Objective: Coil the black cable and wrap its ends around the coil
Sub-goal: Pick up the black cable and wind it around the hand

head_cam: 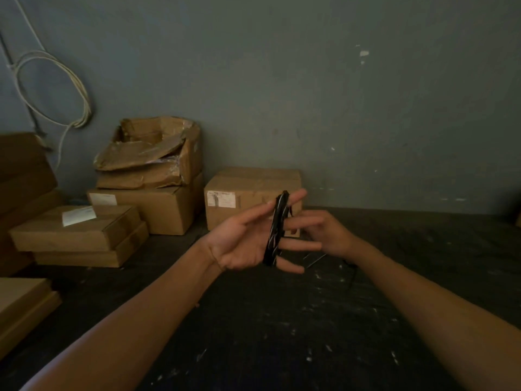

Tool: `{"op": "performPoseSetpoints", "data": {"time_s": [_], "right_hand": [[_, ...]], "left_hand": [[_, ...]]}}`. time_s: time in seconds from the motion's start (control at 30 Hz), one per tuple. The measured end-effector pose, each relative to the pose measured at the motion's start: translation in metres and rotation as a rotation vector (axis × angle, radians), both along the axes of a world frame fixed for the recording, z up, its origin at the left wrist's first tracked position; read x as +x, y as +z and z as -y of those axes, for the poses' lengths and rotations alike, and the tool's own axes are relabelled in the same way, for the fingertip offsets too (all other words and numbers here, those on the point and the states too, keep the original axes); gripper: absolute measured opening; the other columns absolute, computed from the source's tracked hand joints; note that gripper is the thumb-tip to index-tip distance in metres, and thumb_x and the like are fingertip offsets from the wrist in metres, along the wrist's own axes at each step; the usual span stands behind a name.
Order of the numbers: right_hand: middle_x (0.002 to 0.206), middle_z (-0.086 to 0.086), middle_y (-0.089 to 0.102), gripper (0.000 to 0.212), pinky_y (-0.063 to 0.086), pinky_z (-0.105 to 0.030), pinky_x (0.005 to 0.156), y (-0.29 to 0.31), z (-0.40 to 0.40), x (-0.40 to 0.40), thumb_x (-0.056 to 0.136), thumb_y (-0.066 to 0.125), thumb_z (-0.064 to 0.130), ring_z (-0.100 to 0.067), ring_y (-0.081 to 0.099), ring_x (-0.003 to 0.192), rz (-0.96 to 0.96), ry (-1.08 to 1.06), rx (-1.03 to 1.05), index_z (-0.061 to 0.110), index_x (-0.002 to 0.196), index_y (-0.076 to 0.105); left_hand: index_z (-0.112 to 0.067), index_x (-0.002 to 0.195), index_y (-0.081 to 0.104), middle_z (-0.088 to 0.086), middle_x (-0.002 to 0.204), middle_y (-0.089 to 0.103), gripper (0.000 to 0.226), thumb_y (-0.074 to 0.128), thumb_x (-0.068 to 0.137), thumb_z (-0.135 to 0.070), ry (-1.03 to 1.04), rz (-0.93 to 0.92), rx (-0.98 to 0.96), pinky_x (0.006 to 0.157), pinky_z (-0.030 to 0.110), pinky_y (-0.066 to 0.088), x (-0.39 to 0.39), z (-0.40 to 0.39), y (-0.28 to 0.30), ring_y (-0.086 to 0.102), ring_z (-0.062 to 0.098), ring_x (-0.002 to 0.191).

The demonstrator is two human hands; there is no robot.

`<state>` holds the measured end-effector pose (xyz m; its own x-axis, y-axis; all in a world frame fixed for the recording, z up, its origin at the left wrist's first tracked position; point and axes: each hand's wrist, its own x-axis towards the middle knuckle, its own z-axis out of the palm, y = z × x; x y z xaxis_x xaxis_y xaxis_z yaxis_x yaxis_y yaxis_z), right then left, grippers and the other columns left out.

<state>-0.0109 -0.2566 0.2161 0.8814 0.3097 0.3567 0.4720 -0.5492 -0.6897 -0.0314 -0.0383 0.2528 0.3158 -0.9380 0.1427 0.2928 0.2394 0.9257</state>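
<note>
Several turns of the black cable [275, 230] already sit wound around the spread fingers of my left hand [248, 241], which is open flat, palm up, acting as the form for the coil. The coil's long axis runs nearly upright, tilted a little to the right at the top, crossing the fingers from the forefinger down to the little finger. My right hand [324, 232] is just beside it on the far side, fingers loosely curled; I think it pinches the free strand, but the light is poor and I cannot tell for sure. A loose tail [318, 259] seems to trail down onto the dark table [282, 334] under the right wrist. The right hand is the nearer one to that tail, so I judge it carries the next wrap across the coil's middle.
</note>
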Motion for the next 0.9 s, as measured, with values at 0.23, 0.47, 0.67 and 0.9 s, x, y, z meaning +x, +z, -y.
{"op": "performPoseSetpoints", "data": {"time_s": [0.23,0.47,0.67,0.9], "right_hand": [[0.079,0.006,0.058,0.021,0.041,-0.011,0.05,-0.028,-0.048,-0.032,0.102,0.04,0.012,0.003,0.057,0.059,-0.213,0.076,0.185,0.017,0.098,0.06],[0.069,0.004,0.046,0.026,0.039,-0.016,0.055,-0.052,-0.072,-0.049,0.104,0.033,0.029,0.0,0.044,0.054,-0.294,0.074,0.015,0.017,0.101,0.057],[0.074,-0.002,0.049,0.022,0.043,-0.035,0.064,-0.04,-0.082,-0.064,0.103,0.035,0.031,-0.015,0.048,0.066,-0.258,0.116,-0.047,0.026,0.099,0.056],[0.079,0.002,0.058,0.02,0.047,-0.033,0.061,-0.017,-0.075,-0.069,0.102,0.04,0.032,-0.012,0.056,0.066,-0.192,0.092,-0.164,0.029,0.103,0.06]], "left_hand": [[-0.037,0.142,0.045,0.012,0.153,0.039,0.046,0.036,0.097,-0.042,0.085,-0.059,-0.129,0.102,0.072,0.026,0.008,0.009,0.011,0.032,0.048,0.137],[-0.04,0.139,0.047,0.01,0.152,0.042,0.043,0.034,0.098,-0.043,0.355,-0.041,-0.143,0.104,0.075,0.024,0.031,-0.005,0.018,0.043,0.045,0.133],[-0.043,0.137,0.046,0.005,0.15,0.044,0.04,0.032,0.1,-0.043,0.564,-0.016,-0.035,0.105,0.072,0.027,0.046,-0.016,0.005,0.043,0.04,0.134],[-0.044,0.135,0.049,0.002,0.152,0.04,0.038,0.033,0.1,-0.044,0.725,-0.013,0.054,0.107,0.069,0.02,0.057,-0.03,-0.013,0.034,0.039,0.139]]}}
